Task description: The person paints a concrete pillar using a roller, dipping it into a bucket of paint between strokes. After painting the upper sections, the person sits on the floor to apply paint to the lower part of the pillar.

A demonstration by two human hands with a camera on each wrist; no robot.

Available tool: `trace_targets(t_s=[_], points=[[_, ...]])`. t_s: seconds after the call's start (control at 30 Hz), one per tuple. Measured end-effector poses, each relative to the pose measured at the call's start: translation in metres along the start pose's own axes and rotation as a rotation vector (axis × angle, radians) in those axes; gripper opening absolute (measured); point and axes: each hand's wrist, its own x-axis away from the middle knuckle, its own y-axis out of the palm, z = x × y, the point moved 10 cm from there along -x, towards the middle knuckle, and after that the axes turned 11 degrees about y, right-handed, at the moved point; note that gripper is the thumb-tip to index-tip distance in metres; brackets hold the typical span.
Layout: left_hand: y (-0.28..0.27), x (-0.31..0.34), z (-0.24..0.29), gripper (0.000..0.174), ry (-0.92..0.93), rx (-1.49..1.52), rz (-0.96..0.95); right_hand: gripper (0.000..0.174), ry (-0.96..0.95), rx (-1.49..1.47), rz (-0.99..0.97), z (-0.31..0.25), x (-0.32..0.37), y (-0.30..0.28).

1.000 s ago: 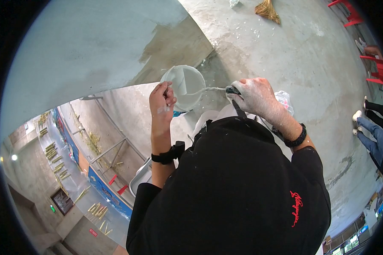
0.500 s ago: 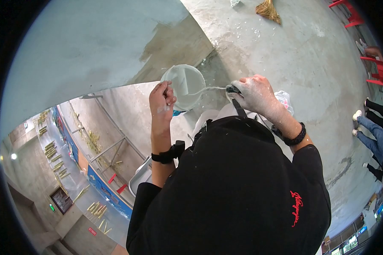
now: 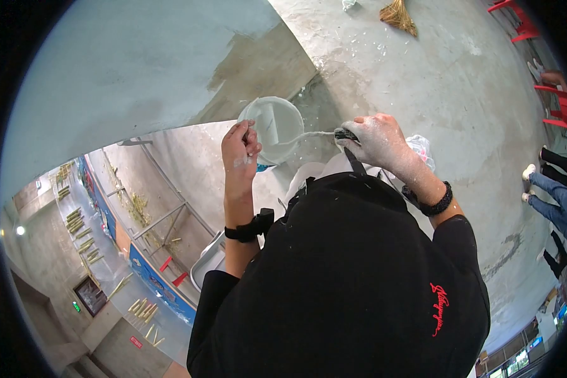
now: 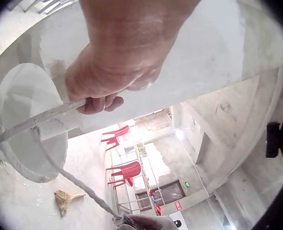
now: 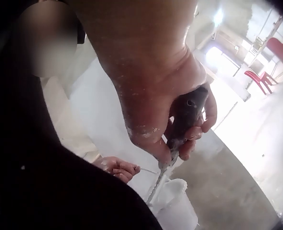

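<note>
My left hand (image 3: 242, 145), paint-spotted at the wrist, curls its fingers beside a pale bucket (image 3: 300, 118). In the left wrist view those fingers hold a thin pale stick (image 4: 41, 117) that runs across the bucket opening. My right hand (image 3: 382, 143), coated with white specks, grips the dark handle (image 5: 187, 112) of a paint roller. Its paint-covered wire frame (image 3: 312, 133) reaches left into the bucket. Inside, a pale oblong shape (image 3: 266, 123) at the frame's end looks like the roller sleeve.
A large wall surface (image 3: 138, 63), partly coated pale, slants in at upper left. On the speckled floor lie a straw broom (image 3: 397, 16) and a plastic bag (image 3: 420, 150). Red chairs (image 3: 559, 104) and people's legs (image 3: 551, 198) line the right. A long table (image 3: 123, 264) stands lower left.
Both hands, the roller and the bucket keep nearly the same places. At the far right edge, a person's dark-clad leg has come into view below the others.
</note>
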Motion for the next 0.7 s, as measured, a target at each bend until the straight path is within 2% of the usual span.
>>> trace_targets(t_s=[0.7], points=[[-0.0063,-0.0028,-0.0015,0.017,-0.004,-0.02,-0.006,0.019,-0.007,0.047,0.011,-0.0036,0.0007,-0.0014]])
